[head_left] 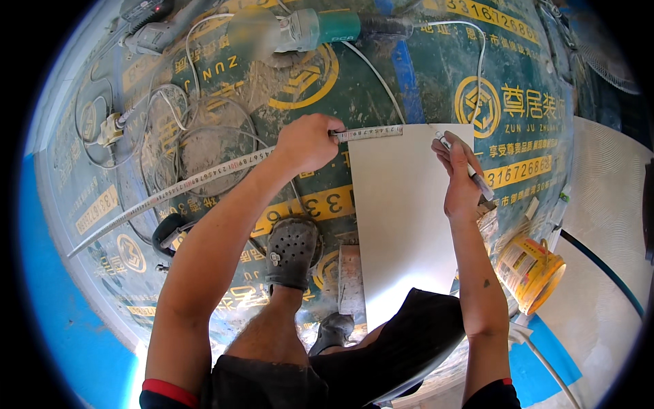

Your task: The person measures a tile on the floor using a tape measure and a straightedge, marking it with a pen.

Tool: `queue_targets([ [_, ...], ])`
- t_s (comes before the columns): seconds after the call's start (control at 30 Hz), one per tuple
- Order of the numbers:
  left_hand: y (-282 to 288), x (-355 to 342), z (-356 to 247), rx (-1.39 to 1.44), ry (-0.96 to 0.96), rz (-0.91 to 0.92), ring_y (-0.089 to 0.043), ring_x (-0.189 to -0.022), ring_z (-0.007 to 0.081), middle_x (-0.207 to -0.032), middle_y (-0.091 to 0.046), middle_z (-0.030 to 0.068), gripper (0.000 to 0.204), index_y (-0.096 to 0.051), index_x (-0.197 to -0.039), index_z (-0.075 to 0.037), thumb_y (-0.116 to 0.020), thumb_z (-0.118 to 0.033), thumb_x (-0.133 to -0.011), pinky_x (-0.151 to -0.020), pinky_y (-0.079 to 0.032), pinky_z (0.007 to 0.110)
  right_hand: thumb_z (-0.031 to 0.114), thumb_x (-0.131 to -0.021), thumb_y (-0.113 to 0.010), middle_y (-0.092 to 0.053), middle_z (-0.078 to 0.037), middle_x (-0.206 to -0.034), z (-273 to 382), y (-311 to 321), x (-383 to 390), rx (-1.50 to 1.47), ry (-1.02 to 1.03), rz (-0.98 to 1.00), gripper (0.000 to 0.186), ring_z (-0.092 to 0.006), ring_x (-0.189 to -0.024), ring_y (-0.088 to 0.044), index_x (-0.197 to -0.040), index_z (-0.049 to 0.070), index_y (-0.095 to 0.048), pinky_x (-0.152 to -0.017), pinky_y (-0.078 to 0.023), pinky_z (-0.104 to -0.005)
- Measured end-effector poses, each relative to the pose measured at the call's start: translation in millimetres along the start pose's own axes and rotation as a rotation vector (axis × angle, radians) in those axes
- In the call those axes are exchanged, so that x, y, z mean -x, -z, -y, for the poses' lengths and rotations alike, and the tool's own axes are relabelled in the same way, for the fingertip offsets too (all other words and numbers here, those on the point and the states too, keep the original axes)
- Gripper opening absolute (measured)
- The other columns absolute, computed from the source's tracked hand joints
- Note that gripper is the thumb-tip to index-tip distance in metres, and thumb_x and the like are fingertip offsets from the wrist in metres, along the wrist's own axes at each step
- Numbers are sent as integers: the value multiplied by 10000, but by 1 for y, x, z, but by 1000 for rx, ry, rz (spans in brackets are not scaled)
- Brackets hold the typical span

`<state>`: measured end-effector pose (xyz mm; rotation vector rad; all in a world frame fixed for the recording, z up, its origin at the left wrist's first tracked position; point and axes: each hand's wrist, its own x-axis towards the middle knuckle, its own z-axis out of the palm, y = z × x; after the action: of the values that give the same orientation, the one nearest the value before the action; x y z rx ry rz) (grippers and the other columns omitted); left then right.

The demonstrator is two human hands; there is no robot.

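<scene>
My left hand [308, 143] is closed around the strip of a measuring tape [225, 165]. The strip runs from the floor at the far left, through my fingers, to the far edge of a white rectangular board or tile [405, 218]. Its end lies flat along that edge. My right hand [460, 174] grips a slim white and grey marker pen [479, 183] above the board's far right corner. The pen's upper end points toward the edge. The board's near part lies between my legs, partly hidden by my dark shorts.
A green angle grinder [320, 31] lies beyond the board. Loose cables [180, 136], a socket block [111, 129] and a grey power tool [150, 37] are at the left. A yellow bucket [531, 271] lies tilted at the right. Printed green sheeting [381, 75] covers the floor.
</scene>
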<state>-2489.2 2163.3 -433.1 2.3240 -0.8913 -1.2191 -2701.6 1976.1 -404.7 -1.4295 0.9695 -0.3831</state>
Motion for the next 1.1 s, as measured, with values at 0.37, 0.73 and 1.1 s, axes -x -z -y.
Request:
queue_targets([
  [0.37,1,6,-6,-4,19,-9,-669,-945,343,-986,-714,126,337,-721,-1106,-205,-534,-136,-835,-802,-539,453,315,-996,-594,-647,-139,-1210,-5,-15,9,55,43,67,437,-213,-1189,-580,-1271,-24,-594,-1058,-399,-321],
  [0.73,3,7,-9,-20,39,-9,-671,-945,344,-982,-715,127,348,-723,-1105,-205,-534,-129,-823,-812,-541,451,268,-993,-611,-668,-122,-1200,-8,-22,16,107,43,66,393,-177,-1147,-598,-1267,-14,-612,-1039,-421,-297],
  [1.1,-2,6,-8,6,61,-27,-668,-936,343,-971,-715,119,333,-724,-1096,-216,-541,-135,-831,-807,-538,443,258,-976,-636,-679,-78,-1170,-14,-23,17,170,64,59,350,-145,-1106,-585,-1233,20,-648,-990,-426,-276],
])
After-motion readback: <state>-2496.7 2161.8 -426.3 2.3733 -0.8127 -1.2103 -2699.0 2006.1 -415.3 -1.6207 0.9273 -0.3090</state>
